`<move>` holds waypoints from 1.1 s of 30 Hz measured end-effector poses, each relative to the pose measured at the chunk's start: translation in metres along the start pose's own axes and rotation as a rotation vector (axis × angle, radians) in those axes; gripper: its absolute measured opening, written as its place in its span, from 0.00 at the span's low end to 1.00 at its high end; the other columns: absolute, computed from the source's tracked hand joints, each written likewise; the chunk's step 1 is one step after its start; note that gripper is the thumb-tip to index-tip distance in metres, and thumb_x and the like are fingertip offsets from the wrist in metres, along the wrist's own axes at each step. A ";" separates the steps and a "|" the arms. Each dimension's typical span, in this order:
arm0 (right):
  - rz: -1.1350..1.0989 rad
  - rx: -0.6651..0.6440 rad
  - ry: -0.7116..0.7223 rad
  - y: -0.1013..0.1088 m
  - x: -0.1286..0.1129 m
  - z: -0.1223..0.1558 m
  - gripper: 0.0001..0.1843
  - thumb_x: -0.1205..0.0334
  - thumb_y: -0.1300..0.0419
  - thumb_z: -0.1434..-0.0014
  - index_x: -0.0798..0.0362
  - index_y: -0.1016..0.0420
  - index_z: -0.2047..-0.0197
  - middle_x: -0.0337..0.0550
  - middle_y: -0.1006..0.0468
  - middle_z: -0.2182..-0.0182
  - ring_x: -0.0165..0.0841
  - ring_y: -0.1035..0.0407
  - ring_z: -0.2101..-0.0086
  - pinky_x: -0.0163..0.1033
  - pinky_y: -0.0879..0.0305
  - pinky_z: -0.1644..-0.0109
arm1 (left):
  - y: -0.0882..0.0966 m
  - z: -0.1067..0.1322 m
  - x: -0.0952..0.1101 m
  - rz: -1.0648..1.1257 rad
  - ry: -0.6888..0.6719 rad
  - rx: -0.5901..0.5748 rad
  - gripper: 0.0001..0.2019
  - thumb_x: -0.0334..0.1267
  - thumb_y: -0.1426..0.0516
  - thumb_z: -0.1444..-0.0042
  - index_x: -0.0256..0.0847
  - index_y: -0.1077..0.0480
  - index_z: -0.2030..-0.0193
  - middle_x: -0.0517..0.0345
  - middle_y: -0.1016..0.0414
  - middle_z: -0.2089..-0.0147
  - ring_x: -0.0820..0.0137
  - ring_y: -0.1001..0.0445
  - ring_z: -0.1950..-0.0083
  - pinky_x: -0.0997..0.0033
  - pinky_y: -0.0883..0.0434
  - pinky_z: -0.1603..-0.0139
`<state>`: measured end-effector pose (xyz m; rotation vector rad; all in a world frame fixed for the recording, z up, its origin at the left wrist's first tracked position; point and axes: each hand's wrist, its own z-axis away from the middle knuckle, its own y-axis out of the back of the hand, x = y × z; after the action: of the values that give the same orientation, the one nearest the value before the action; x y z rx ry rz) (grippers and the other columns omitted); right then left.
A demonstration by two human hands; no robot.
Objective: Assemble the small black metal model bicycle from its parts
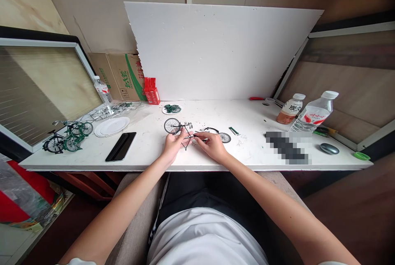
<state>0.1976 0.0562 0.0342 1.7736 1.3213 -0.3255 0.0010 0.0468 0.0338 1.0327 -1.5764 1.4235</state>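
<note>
One bicycle model (pixel 178 126) is being held near the table's (pixel 243 156) front edge, one separate wheel (pixel 225 137) lying rightward — left hand (pixel 172 146) half-curling around the model, right hand (pixel 212 145) pinching the model, forearms converging.

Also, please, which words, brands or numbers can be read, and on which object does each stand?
"北大荒": green, on the cardboard box
"花生油", probably: red, same box
"炭": on the brown-and-white bottle
Too blurred or small: lettering on the red box, left clear bottle and right clear bottle.
</note>
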 end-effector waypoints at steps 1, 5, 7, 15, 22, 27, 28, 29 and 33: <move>0.004 0.000 0.001 0.000 0.000 0.000 0.13 0.56 0.37 0.30 0.50 0.14 0.49 0.46 0.12 0.56 0.38 0.17 0.63 0.39 0.22 0.62 | 0.001 0.000 -0.001 0.007 -0.009 -0.015 0.29 0.49 0.26 0.45 0.34 0.29 0.45 0.33 0.15 0.48 0.51 0.14 0.49 0.50 0.19 0.45; 0.017 -0.005 -0.009 0.001 0.000 0.000 0.13 0.57 0.37 0.30 0.49 0.13 0.48 0.45 0.11 0.57 0.38 0.17 0.64 0.39 0.23 0.62 | 0.003 -0.002 -0.005 0.015 -0.023 -0.045 0.32 0.39 0.23 0.51 0.34 0.30 0.43 0.36 0.15 0.48 0.52 0.15 0.48 0.51 0.19 0.44; 0.016 -0.006 -0.014 0.000 0.001 0.000 0.14 0.58 0.37 0.30 0.49 0.13 0.47 0.45 0.11 0.57 0.38 0.17 0.64 0.39 0.22 0.62 | 0.003 -0.002 -0.006 0.018 -0.017 -0.044 0.31 0.38 0.23 0.51 0.34 0.30 0.44 0.36 0.15 0.49 0.53 0.15 0.48 0.51 0.20 0.44; 0.007 0.032 -0.015 -0.002 0.005 0.000 0.13 0.59 0.34 0.32 0.49 0.12 0.48 0.47 0.12 0.56 0.41 0.16 0.65 0.42 0.19 0.60 | 0.002 -0.001 -0.004 0.036 -0.004 -0.038 0.32 0.38 0.23 0.53 0.35 0.31 0.45 0.39 0.14 0.51 0.56 0.14 0.49 0.57 0.19 0.47; 0.031 0.007 0.007 -0.001 0.003 0.001 0.14 0.59 0.35 0.32 0.47 0.13 0.46 0.45 0.12 0.54 0.42 0.16 0.64 0.43 0.19 0.58 | 0.001 -0.001 -0.003 0.013 -0.014 -0.037 0.31 0.38 0.22 0.54 0.35 0.29 0.47 0.38 0.13 0.52 0.55 0.14 0.49 0.56 0.19 0.48; 0.029 0.008 0.015 -0.001 0.002 0.002 0.13 0.60 0.35 0.32 0.47 0.13 0.46 0.45 0.12 0.54 0.42 0.16 0.63 0.43 0.19 0.60 | 0.000 -0.001 -0.003 0.010 -0.018 -0.023 0.32 0.40 0.22 0.54 0.36 0.30 0.47 0.39 0.13 0.53 0.57 0.14 0.54 0.58 0.19 0.50; 0.028 0.012 0.020 -0.001 0.001 0.002 0.13 0.60 0.35 0.32 0.47 0.13 0.46 0.45 0.12 0.54 0.42 0.16 0.63 0.43 0.19 0.60 | 0.000 -0.001 -0.003 0.004 -0.021 -0.023 0.32 0.40 0.22 0.54 0.36 0.30 0.47 0.40 0.13 0.53 0.58 0.14 0.54 0.58 0.19 0.50; 0.027 0.020 0.026 -0.001 0.001 0.002 0.13 0.60 0.34 0.32 0.47 0.13 0.47 0.45 0.12 0.54 0.42 0.16 0.62 0.43 0.19 0.61 | 0.000 -0.001 -0.004 -0.004 -0.022 -0.024 0.32 0.41 0.22 0.54 0.36 0.30 0.46 0.40 0.13 0.53 0.58 0.14 0.54 0.58 0.20 0.51; 0.028 0.064 0.046 -0.002 0.001 0.003 0.12 0.58 0.34 0.32 0.47 0.12 0.48 0.45 0.12 0.55 0.42 0.15 0.61 0.42 0.20 0.62 | 0.004 -0.003 -0.006 -0.050 -0.021 -0.026 0.29 0.44 0.23 0.53 0.35 0.27 0.48 0.46 0.14 0.58 0.61 0.15 0.60 0.61 0.21 0.54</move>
<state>0.1976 0.0546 0.0308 1.8609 1.3304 -0.3162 -0.0001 0.0509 0.0270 1.0681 -1.5690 1.3590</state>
